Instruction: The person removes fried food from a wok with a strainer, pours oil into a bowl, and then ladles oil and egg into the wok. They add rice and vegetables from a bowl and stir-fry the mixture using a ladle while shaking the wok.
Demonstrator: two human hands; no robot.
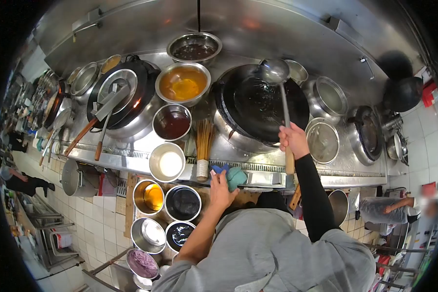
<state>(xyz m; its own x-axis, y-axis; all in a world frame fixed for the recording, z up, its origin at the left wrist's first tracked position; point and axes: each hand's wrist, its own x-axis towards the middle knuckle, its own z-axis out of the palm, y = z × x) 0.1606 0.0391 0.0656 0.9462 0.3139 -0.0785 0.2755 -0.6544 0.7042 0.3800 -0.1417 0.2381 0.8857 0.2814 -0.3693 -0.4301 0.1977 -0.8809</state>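
My right hand (294, 139) is closed round the long handle of a metal ladle (274, 72). The ladle's bowl is raised over the back right rim of a large dark wok (258, 104), which has a wet, shiny inside. At the front edge of the stove, my left hand (222, 191) holds a bunched green and blue cloth (236, 178) between thumb and fingers. Just left of that hand, a bamboo wok brush (203, 148) stands with its bound white end toward me.
Bowls of orange liquid (182, 85) and dark red liquid (172, 122) flank the wok, near an empty metal pot (167, 162). Below stand several sauce pots (183, 203). Another wok (117, 92) holds a strainer and a cleaver-like tool. A co-worker (387, 209) stands at right.
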